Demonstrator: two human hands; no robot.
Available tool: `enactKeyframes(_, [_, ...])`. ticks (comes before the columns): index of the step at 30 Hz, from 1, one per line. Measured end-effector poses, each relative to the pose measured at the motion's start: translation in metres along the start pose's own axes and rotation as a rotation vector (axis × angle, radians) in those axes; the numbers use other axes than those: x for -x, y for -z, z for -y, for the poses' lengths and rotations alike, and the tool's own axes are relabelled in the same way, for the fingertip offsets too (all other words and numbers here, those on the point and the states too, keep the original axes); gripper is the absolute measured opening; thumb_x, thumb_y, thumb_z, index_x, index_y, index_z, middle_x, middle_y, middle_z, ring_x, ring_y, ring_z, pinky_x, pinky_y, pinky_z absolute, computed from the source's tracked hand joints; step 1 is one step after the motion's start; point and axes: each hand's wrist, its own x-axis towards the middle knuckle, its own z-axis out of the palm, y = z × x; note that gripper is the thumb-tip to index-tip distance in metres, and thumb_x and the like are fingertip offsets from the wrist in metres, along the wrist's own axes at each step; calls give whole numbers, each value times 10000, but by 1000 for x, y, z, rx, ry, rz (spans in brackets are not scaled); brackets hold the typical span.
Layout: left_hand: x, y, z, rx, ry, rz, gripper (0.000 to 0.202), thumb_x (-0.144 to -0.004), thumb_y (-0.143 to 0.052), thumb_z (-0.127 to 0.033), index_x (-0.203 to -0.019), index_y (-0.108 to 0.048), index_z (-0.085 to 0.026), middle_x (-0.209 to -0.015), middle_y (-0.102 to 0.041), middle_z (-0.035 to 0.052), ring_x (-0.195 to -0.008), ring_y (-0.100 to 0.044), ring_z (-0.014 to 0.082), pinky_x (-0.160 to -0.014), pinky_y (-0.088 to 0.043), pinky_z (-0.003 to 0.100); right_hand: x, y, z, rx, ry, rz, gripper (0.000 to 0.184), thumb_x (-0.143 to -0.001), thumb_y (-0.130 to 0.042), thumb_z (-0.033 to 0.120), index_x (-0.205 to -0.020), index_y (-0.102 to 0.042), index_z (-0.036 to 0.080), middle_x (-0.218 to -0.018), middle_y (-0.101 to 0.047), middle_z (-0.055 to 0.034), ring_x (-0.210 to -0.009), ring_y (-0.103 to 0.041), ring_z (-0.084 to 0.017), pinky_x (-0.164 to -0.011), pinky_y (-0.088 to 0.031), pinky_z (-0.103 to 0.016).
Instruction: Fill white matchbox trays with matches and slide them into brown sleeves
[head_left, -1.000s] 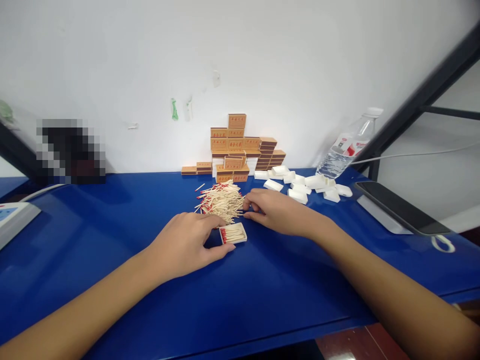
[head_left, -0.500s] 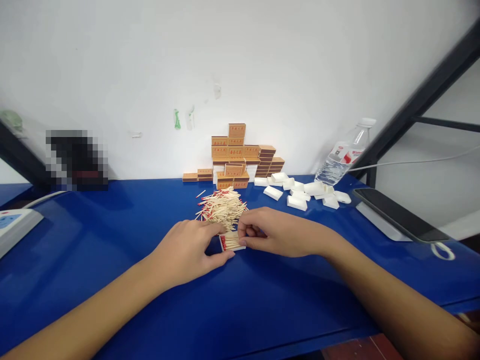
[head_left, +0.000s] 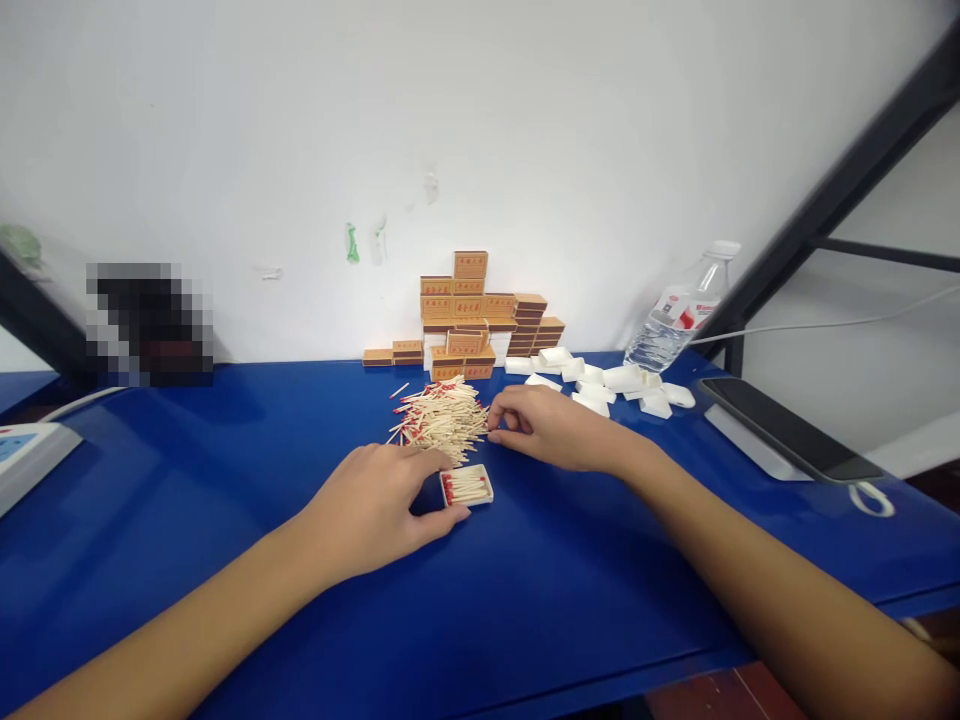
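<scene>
A small white matchbox tray holding red-tipped matches lies on the blue table. My left hand grips the tray's left end between thumb and fingers. Just behind it sits a loose pile of matches. My right hand rests at the pile's right edge, its fingertips pinched together on matches there; how many it holds I cannot make out.
Stacked orange matchbox sleeves stand against the wall, with several white empty trays to their right. A water bottle and a dark phone lie at the right. A white device sits at the left edge.
My right hand was over the tray half a second ago and has moved back up to the match pile. My left hand has kept hold of the tray.
</scene>
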Motion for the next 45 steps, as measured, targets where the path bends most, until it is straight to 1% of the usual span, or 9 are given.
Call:
enactKeyframes(8, [0, -1, 2, -5, -1, 0, 402, -932, -675, -503, -1213, -744, -224, -611, -604, -26, -542, -578, 166, -547, -354, 287, -5, -13, -1, 60, -77, -69, 54, -950, -637, 236, -930, -637, 186, -882, -645, -49, -762, -543, -169, -690, -370, -300])
enactKeyframes(12, [0, 1, 0, -4, -2, 13, 399, -936, -672, -496, -1212, -746, -218, -621, -609, -22, -552, -583, 168, -550, -357, 286, -6, -12, -1, 66, -116, -65, 96, -955, -620, 211, -865, -637, 183, -844, -652, -51, -741, -539, -167, -678, -365, -302])
enactKeyframes(16, [0, 2, 1, -10, -2, -4, 392, -933, -678, -486, -1218, -742, -225, -612, -600, -29, -547, -580, 163, -550, -357, 281, -4, -5, -2, 76, -122, -19, 125, -945, -598, 168, -823, -622, 184, -813, -652, -49, -713, -533, -165, -651, -346, -306])
enactKeyframes(19, [0, 0, 4, -15, -6, -15, 381, -930, -684, -479, -1208, -744, -225, -611, -597, -31, -537, -574, 158, -548, -360, 281, -2, -3, -4, 56, -115, -45, 108, -969, -607, 222, -871, -636, 187, -839, -659, -51, -730, -542, -171, -659, -359, -309])
enactKeyframes(22, [0, -1, 5, -11, -6, 0, 390, -935, -678, -483, -1214, -745, -219, -600, -588, -32, -535, -574, 165, -558, -373, 291, -4, -9, -5, 26, -86, -74, 136, -981, -650, 325, -959, -643, 190, -905, -664, -56, -772, -556, -178, -690, -384, -307])
enactKeyframes(26, [0, -1, 4, -14, 5, 15, 398, -933, -680, -480, -1233, -743, -227, -615, -600, -26, -544, -575, 175, -570, -369, 295, -6, -16, -3, -7, -57, -58, 118, -994, -636, 281, -917, -622, 192, -881, -656, -45, -766, -549, -168, -694, -386, -299])
enactKeyframes(34, [-1, 1, 2, -10, 20, 29, 403, -939, -669, -491, -1227, -742, -218, -630, -612, -17, -553, -575, 179, -564, -345, 295, -1, -2, -6, -38, -74, 66, 166, -1002, -574, 258, -851, -611, 198, -779, -650, -31, -680, -538, -167, -638, -352, -313])
enactKeyframes(41, [1, 1, 3, -9, 13, 32, 391, -943, -673, -478, -1240, -734, -231, -639, -613, -18, -556, -573, 180, -564, -338, 294, -4, -8, -5, -49, -51, -11, 104, -958, -578, 190, -863, -621, 187, -768, -632, -27, -682, -522, -157, -637, -355, -301])
enactKeyframes(45, [-1, 0, 5, -18, 10, 9, 380, -938, -677, -484, -1209, -743, -226, -631, -612, -19, -550, -571, 179, -561, -324, 290, -2, 4, -10, -2, -91, -29, 123, -964, -569, 208, -857, -625, 187, -763, -635, -27, -669, -520, -156, -628, -351, -299])
